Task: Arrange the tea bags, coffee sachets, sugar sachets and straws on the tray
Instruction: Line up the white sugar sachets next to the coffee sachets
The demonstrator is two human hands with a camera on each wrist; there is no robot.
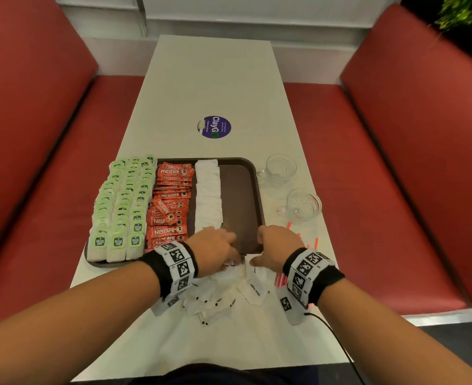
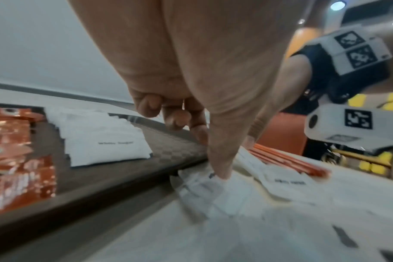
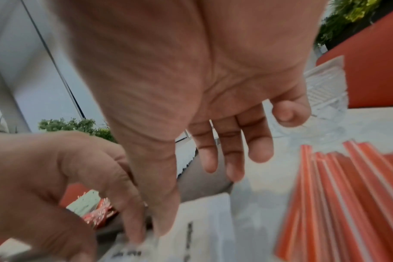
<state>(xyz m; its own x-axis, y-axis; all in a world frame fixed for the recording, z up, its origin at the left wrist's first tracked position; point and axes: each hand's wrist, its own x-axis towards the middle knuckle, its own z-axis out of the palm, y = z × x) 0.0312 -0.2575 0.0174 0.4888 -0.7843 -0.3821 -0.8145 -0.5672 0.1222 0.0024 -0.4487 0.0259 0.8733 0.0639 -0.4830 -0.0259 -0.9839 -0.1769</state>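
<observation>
This is a café or fast-food dining booth: two long red padded bench seats face each other across a narrow white laminate table. A round purple "ClayGo" clean-as-you-go sticker sits mid-table, a brown plastic serving tray lies nearer, and green foliage edges the corner.

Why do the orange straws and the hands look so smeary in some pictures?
Right wrist view: the straws smear into streaks and the right hand is soft, blurred by motion. Left wrist view: the left hand and sugar sachets blur too. Head view: sharper, but the table looks stretched.
</observation>
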